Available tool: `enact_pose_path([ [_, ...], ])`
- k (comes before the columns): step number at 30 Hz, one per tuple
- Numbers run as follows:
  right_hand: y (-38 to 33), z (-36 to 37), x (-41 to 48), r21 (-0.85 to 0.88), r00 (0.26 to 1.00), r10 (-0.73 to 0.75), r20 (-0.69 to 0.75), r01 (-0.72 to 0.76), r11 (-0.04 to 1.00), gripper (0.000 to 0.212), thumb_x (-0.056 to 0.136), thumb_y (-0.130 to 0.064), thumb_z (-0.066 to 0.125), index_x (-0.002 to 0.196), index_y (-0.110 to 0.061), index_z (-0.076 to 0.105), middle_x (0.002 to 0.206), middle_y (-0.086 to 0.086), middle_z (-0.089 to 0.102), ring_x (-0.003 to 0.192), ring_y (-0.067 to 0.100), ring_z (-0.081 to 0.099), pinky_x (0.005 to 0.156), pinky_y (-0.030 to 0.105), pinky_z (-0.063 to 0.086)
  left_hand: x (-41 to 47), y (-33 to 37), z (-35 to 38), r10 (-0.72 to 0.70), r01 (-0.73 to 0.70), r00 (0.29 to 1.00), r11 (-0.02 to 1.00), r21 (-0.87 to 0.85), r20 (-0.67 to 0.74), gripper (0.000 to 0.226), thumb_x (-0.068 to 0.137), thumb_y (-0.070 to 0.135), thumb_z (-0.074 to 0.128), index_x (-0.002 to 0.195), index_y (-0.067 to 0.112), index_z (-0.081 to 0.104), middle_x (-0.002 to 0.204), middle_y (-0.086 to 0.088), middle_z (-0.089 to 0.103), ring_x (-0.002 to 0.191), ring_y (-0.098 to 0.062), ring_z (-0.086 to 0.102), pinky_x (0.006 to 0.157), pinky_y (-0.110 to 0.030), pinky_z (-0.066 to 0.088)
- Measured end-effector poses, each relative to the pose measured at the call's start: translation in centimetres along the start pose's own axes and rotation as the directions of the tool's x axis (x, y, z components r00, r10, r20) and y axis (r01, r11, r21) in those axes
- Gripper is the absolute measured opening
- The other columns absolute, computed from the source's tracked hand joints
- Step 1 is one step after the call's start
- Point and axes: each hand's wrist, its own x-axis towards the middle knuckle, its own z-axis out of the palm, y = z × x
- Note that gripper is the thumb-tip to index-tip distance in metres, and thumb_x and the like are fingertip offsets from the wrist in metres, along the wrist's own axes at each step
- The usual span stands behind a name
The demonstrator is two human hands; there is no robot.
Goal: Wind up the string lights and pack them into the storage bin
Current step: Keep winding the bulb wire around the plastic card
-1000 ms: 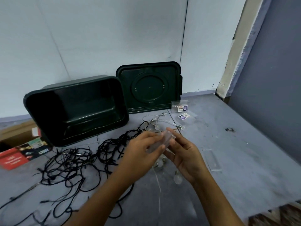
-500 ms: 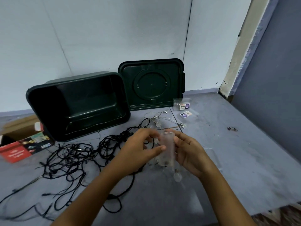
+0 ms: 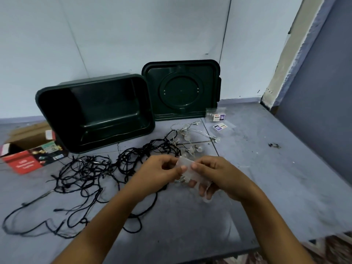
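Empty storage bin (image 3: 91, 85) on its side. Black string lights (image 3: 89, 172) tangled before the bin, unwound. Nearer me, my left hand (image 3: 158, 173) and right hand (image 3: 221, 174), each grip pinching the clear plastic case (image 3: 190, 171). Nothing packed yet.

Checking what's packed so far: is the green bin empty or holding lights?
Empty. The bin lies tipped on its side, bare inside showing; the black string lights lie tangled outside it.

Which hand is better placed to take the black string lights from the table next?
Probably the left hand: the black string lights lie just left of it. The right hand sits further away, and both pinch the clear plastic case.
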Motion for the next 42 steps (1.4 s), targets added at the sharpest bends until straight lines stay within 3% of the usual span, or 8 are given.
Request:
enact_pose_path([
  [8,0.5,0.6,0.3,0.165,0.979,-0.022,-0.201,0.056,0.985,0.037,0.091,-0.048,0.038,0.103,-0.019,0.057,0.062,0.009,0.062,0.036,0.015,0.045,0.037,0.020,0.037,-0.8,0.1,-0.1,-0.086,0.022,0.968,0.966,-0.259,-0.238,0.014,0.086,0.021,0.061,0.091,0.009,0.065,0.077,-0.006,0.064,0.065,-0.010,0.063,0.064,-0.020,0.055],
  [15,3.3,5.9,-0.7,-0.081,0.771,-0.146,-0.619,0.122,0.989,0.011,0.096,-0.021,0.045,0.091,-0.027,0.054,0.056,-0.002,0.052,0.040,0.008,0.044,0.036,0.023,0.041,-0.6,-0.8,-0.5,-0.192,-0.008,0.880,0.908,-0.419,-0.434,0.027,0.089,0.023,0.058,0.102,0.000,0.062,0.081,-0.009,0.064,0.073,-0.015,0.065,0.066,-0.022,0.056],
  [21,2.5,8.2,0.9,-0.799,0.911,-0.235,-0.340,-0.148,0.583,0.039,0.099,-0.016,0.036,0.138,-0.014,0.034,0.105,0.010,0.064,0.094,0.026,0.062,0.074,0.033,0.046,-0.3,-0.4,0.8,-0.099,-0.052,0.837,0.965,-0.258,-0.539,0.022,0.088,0.027,0.059,0.093,0.007,0.063,0.077,-0.006,0.066,0.070,-0.015,0.068,0.069,-0.026,0.058],
  [28,-6.4,3.9,1.4,-0.916,0.972,-0.224,0.073,0.154,0.370,0.022,0.098,-0.027,0.041,0.098,-0.013,0.059,0.082,0.001,0.056,0.074,0.015,0.053,0.071,0.029,0.048,-1.0,-1.4,-0.2,0.002,-0.007,0.941,1.000,-0.015,-0.340,0.021,0.084,0.033,0.061,0.087,0.012,0.061,0.074,-0.004,0.066,0.069,-0.017,0.065,0.068,-0.032,0.056],
  [31,-8.4,0.0,3.7,-0.778,0.963,-0.175,0.204,0.268,0.568,0.018,0.088,-0.031,0.059,0.079,-0.016,0.064,0.065,-0.009,0.054,0.058,0.005,0.047,0.061,0.025,0.045,-2.0,-0.8,-0.6,-0.013,-0.021,0.983,0.983,-0.184,-0.181,0.024,0.078,0.034,0.062,0.088,0.012,0.063,0.073,-0.001,0.065,0.067,-0.012,0.066,0.066,-0.024,0.055],
  [35,-5.4,-1.4,6.1,-0.067,0.923,-0.135,0.362,0.170,0.983,0.026,0.064,-0.046,0.079,0.066,-0.022,0.068,0.053,-0.008,0.050,0.043,0.004,0.040,0.042,0.015,0.030,-2.7,0.1,-1.0,-0.010,-0.040,0.991,0.928,-0.372,-0.130,0.028,0.073,0.032,0.063,0.087,0.008,0.065,0.067,0.005,0.066,0.065,-0.010,0.064,0.061,-0.018,0.052],
  [39,-0.4,1.6,6.4,0.549,0.872,-0.128,0.473,-0.179,0.816,0.030,0.048,-0.038,0.089,0.062,-0.021,0.069,0.054,-0.006,0.055,0.039,0.001,0.046,0.033,0.009,0.034,-2.7,0.3,-0.8,0.000,-0.094,0.980,0.880,-0.466,-0.198,0.027,0.072,0.029,0.062,0.086,0.006,0.064,0.065,0.005,0.066,0.065,-0.009,0.063,0.064,-0.021,0.054],
  [42,1.1,5.2,4.6,0.740,0.955,-0.036,0.296,-0.205,0.641,0.024,0.065,-0.031,0.080,0.076,-0.014,0.067,0.053,-0.007,0.047,0.035,0.000,0.035,0.033,0.010,0.029,-2.4,0.2,-1.1,-0.026,-0.145,0.947,0.854,-0.499,-0.321,0.026,0.074,0.030,0.060,0.087,0.007,0.063,0.066,0.004,0.066,0.066,-0.009,0.064,0.064,-0.020,0.054],
])
